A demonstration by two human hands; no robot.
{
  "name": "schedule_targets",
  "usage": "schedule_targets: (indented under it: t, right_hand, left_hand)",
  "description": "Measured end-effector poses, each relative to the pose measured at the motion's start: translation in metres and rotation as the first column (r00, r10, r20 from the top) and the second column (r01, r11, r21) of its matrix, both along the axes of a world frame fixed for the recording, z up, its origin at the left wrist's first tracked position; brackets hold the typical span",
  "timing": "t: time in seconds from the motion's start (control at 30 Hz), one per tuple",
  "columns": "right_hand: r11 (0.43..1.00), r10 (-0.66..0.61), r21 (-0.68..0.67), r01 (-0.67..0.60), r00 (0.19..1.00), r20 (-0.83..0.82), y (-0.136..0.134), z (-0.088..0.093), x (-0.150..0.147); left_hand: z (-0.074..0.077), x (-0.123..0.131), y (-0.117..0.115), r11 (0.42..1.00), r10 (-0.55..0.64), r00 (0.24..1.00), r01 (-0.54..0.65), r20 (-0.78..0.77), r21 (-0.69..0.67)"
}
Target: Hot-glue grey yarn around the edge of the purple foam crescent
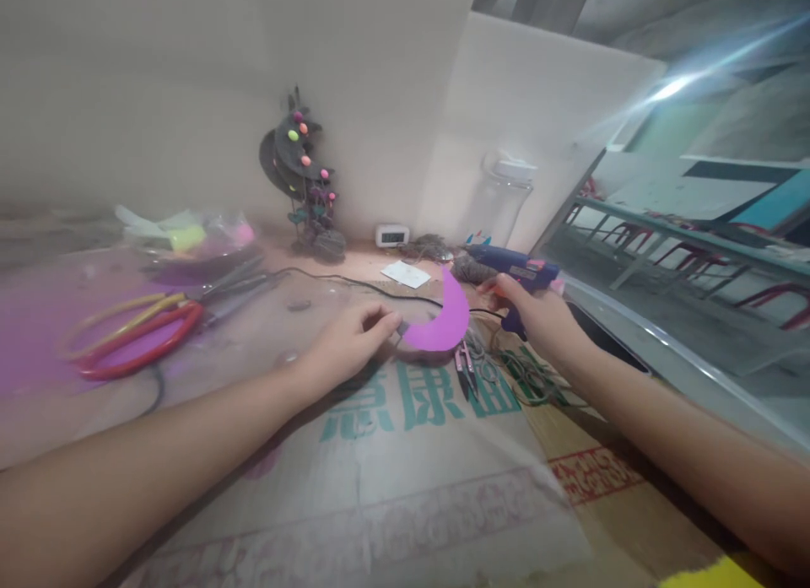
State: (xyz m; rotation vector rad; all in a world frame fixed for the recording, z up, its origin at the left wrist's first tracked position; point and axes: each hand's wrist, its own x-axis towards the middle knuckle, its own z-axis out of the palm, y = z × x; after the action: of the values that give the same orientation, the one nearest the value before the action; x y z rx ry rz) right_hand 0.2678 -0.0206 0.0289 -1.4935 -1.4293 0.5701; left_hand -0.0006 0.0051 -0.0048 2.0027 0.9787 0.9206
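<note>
At the near right edge, a yellow piece (pixel 709 575) lies on a printed work surface (pixel 468 546) with red markings and, farther up, large green characters. The person's two bare forearms reach in over it from either side.

The left hand (pixel 351 347) pinches a purple crescent (pixel 454 318) by its lower left tip between thumb and fingers; a small grey bit shows at the fingertips. The crescent is held up between the two hands, its other tip pointing upward. Just below it lie small snips (pixel 465 369) with pinkish handles, beside a loose tangle of grey cord (pixel 535 385).

The right hand (pixel 537 314) is bent at the fingers in front of a blue glue gun (pixel 525 269); whether it grips the gun cannot be told. A dark flat object (pixel 611 342) lies by the right wrist. To the left, scissors (pixel 190 325) with red and yellow handles rest by a blurred purple sheet (pixel 35 318).

Farther back are a white card (pixel 405 274), a grey yarn ball (pixel 469 272), a small digital clock (pixel 392 235) and a clear jar (pixel 499 204). A dark crescent ornament (pixel 291 156) dotted with coloured balls stands against the wall (pixel 380 90). Beyond, at right, is a long table (pixel 664 227) with red stools (pixel 785 299).
</note>
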Motion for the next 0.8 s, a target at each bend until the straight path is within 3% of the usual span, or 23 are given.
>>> schedule_targets:
  t: [0.07, 0.23, 0.27, 0.4, 0.57, 0.8]
  right_hand:
    - [0.997, -0.035, -0.061, 0.036, 0.999, 0.004, 0.016, 0.006, 0.000]
    - [0.991, -0.024, -0.124, 0.058, 0.964, 0.265, 0.070, 0.017, -0.010]
    - [0.989, -0.048, -0.115, 0.094, 0.934, 0.354, 0.082, 0.016, -0.012]
    - [0.993, -0.008, -0.108, 0.054, 0.923, 0.385, 0.117, 0.001, -0.019]
    - [0.995, 0.062, -0.090, -0.031, 0.928, 0.368, 0.125, -0.013, -0.021]
    - [0.993, 0.114, -0.048, -0.104, 0.924, 0.366, 0.111, -0.010, -0.008]
  left_hand:
    - [0.000, 0.000, 0.000, 1.000, -0.020, 1.000, 0.020, 0.001, -0.001]
    - [-0.003, 0.000, 0.000, 0.999, -0.016, 1.000, 0.016, -0.001, -0.032]
    - [-0.003, 0.000, 0.000, 0.999, -0.019, 1.000, 0.020, 0.002, -0.037]
    - [-0.002, 0.001, 0.000, 0.998, -0.035, 0.999, 0.035, 0.011, -0.050]
    - [0.001, 0.002, -0.001, 0.998, -0.015, 1.000, 0.016, 0.006, -0.054]
    - [-0.002, 0.001, 0.003, 0.998, -0.003, 1.000, 0.004, 0.030, -0.064]
